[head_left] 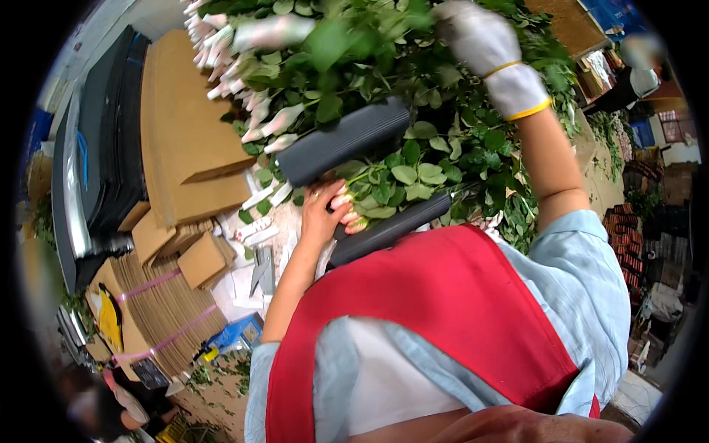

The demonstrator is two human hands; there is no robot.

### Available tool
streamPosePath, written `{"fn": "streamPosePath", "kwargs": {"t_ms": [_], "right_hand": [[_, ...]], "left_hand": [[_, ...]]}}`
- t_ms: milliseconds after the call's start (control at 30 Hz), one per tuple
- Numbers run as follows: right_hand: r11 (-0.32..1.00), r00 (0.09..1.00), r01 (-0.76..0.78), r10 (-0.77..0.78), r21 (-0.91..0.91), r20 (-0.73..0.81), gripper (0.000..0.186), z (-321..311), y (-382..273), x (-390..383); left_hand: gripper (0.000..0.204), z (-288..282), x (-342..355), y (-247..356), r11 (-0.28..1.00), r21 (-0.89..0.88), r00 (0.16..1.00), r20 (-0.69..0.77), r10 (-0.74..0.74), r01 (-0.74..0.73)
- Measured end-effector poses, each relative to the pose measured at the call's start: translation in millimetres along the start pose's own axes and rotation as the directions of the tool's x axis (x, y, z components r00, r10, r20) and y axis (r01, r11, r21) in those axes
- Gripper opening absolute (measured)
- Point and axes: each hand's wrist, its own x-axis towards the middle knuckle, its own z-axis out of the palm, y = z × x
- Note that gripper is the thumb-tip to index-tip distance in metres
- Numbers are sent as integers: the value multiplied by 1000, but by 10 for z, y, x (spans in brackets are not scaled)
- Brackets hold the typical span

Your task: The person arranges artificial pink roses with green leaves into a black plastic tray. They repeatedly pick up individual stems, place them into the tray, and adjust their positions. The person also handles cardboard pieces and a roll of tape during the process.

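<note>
Bare, my left hand (323, 214) curls its fingers round pale pink rose heads (353, 215) at the near end of the bench. These roses lie with their leafy stems pointing right, between two dark ribbed cardboard pieces: one sheet (347, 140) behind them, another (391, 229) against my apron. My right hand (476, 37), in a white glove with yellow edging, is closed among the leaves at the far side, blurred by motion. A netted rose (273, 33), also smeared, stretches left from it; its stem is hidden by foliage.
Many roses in white sleeves (284, 118) are heaped across the far bench. To the left stand brown cardboard (173, 125) and dark sheets (111, 140). Grey scissors (262, 272) lie by my left forearm, near bundled cardboard (162, 310). Other people are at the edges.
</note>
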Motion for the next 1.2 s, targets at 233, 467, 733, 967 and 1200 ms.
{"fn": "streamPosePath", "kwargs": {"t_ms": [233, 467, 733, 967, 1200], "right_hand": [[972, 700, 209, -228, -111, -677, 21, -864, 129, -612], [930, 954, 294, -301, 222, -5, 21, -285, -385, -1359], [823, 584, 395, -568, 409, 579, 40, 98, -1802, -836], [556, 544, 651, -816, 517, 193, 23, 1196, -1378, -1103], [789, 595, 614, -439, -29, 674, 18, 129, -1257, -797]], "left_hand": [[66, -11, 29, 57, 988, -61, 989, -17, -146, 145], [43, 61, -11, -84, 997, -12, 994, -67, -83, 82], [41, 14, -33, 67, 990, -36, 990, -38, -137, 135], [33, 5, -4, 97, 985, -130, 993, -17, -116, 113], [33, -5, 11, 24, 973, -105, 975, 105, -196, 207]]}}
